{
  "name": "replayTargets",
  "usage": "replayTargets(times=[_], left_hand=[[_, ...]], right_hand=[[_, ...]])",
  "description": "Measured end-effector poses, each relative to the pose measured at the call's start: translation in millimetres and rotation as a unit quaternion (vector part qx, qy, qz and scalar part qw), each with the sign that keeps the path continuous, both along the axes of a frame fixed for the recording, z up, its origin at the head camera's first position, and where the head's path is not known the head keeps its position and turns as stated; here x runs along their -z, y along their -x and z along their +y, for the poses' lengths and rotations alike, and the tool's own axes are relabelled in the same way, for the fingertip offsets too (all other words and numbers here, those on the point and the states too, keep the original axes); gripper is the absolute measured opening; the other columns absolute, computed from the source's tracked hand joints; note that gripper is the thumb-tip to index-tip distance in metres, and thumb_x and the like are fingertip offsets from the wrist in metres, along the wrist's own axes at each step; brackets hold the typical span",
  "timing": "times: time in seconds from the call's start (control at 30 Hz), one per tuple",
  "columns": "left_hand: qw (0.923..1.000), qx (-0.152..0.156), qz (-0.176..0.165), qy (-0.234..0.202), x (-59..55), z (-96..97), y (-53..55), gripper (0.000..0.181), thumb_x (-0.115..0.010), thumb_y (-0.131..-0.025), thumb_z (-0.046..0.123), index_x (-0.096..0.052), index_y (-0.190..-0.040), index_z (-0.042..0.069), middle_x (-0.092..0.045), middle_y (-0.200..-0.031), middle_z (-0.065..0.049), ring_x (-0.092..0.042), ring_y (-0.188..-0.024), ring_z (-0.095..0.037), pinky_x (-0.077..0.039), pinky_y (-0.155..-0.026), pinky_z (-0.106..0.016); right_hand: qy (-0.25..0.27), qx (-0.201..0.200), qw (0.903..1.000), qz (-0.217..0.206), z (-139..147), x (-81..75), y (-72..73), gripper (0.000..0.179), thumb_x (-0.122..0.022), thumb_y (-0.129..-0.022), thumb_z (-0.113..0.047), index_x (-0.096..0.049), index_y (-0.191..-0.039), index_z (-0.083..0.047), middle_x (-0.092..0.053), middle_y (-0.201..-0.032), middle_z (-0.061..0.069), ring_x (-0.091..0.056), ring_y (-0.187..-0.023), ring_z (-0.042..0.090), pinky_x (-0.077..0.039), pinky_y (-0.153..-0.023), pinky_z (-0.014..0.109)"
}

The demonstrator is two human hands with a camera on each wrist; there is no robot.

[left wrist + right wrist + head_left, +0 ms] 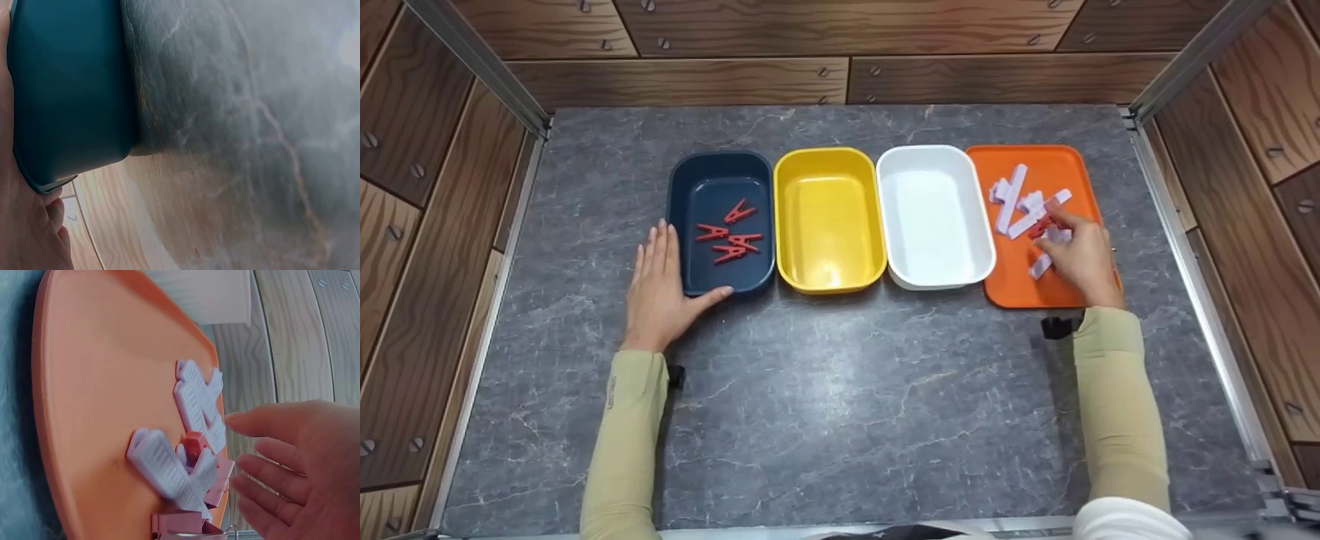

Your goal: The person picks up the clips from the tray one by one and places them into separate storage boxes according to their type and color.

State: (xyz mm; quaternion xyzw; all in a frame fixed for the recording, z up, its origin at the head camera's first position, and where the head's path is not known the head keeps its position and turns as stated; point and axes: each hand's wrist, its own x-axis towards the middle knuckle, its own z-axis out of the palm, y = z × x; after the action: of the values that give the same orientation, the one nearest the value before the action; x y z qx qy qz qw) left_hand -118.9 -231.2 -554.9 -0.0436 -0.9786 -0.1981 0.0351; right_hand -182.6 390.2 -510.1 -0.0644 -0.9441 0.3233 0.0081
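My left hand (656,281) lies flat along the left side of the dark blue box (681,169), its thumb on the near rim. In the left wrist view, that hand (25,225) touches the box's rim. Several red clothespins (728,253) lie inside the box. Over the orange tray (1009,289), my right hand (1081,255) reaches with thumb and fingers apart around a red clothespin (1041,226). The right wrist view shows this hand (298,467) with extended fingers and no visible grip. Lilac bag clips (169,467) and pinkish-red binder clips (179,523) lie on the tray.
A yellow box (829,225) and a white box (936,210) stand side by side between the blue box and the tray. All rest on a grey marbled table (840,420). Wood-patterned panels (682,81) with metal rails border it.
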Motion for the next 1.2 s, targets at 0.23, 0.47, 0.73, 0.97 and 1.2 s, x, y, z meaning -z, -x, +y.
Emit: replayTargets(times=[0.23, 0.47, 0.73, 0.97, 1.2], left_hand=[[1.0000, -0.001, 0.001, 0.001, -0.9, 0.2, -0.2, 0.132, -0.056, -0.076, 0.088, -0.001, -0.163, 0.004, 0.002, -0.170, -0.012, 0.005, -0.155, -0.023, 0.006, -0.123, -0.036], [1.0000, -0.001, 0.001, -0.003, -0.1, 0.8, -0.3, 0.131, -0.057, -0.077, 0.087, -0.001, -0.163, 0.005, 0.004, -0.170, -0.009, 0.006, -0.154, -0.021, 0.006, -0.123, -0.036], [1.0000, 0.000, 0.004, -0.002, -0.2, -0.9, 0.2, 0.132, -0.056, -0.077, 0.088, -0.001, -0.163, 0.005, 0.003, -0.170, -0.010, 0.006, -0.154, -0.022, 0.006, -0.123, -0.036], [1.0000, -0.002, 0.002, -0.003, -0.2, -1.2, 0.0, 0.132, -0.056, -0.076, 0.088, 0.000, -0.163, 0.005, 0.004, -0.170, -0.009, 0.006, -0.154, -0.021, 0.007, -0.123, -0.036], [1.0000, -0.003, -0.003, -0.004, -0.4, 0.1, -0.8, 0.133, -0.056, -0.076, 0.088, 0.000, -0.163, 0.005, 0.004, -0.170, -0.009, 0.007, -0.154, -0.021, 0.006, -0.123, -0.037]], right_hand=[[-0.031, -0.004, 0.9988, -0.038, 2.2, 4.5, 6.5, 0.060, -0.073, -0.094, -0.009, -0.050, -0.149, -0.001, -0.057, -0.138, 0.027, -0.052, -0.125, 0.042, -0.043, -0.105, 0.059], [-0.052, -0.006, 0.9983, -0.028, 2.5, 6.4, 15.7, 0.051, -0.074, -0.092, -0.005, -0.059, -0.140, 0.004, -0.061, -0.128, 0.029, -0.057, -0.114, 0.043, -0.047, -0.097, 0.057], [-0.039, -0.020, 0.9990, -0.013, -7.1, 7.0, 20.6, 0.047, -0.073, -0.091, -0.002, -0.061, -0.135, 0.008, -0.064, -0.118, 0.027, -0.058, -0.103, 0.040, -0.051, -0.089, 0.054], [-0.054, -0.043, 0.9975, -0.014, -10.1, 9.4, 23.0, 0.046, -0.069, -0.091, 0.003, -0.059, -0.135, 0.010, -0.054, -0.137, 0.031, -0.051, -0.124, 0.044, -0.047, -0.100, 0.057], [-0.054, -0.049, 0.9966, -0.038, -10.2, 11.7, 26.9, 0.050, -0.061, -0.089, 0.008, -0.057, -0.139, 0.009, -0.060, -0.128, 0.031, -0.056, -0.106, 0.041, -0.051, -0.088, 0.053]])
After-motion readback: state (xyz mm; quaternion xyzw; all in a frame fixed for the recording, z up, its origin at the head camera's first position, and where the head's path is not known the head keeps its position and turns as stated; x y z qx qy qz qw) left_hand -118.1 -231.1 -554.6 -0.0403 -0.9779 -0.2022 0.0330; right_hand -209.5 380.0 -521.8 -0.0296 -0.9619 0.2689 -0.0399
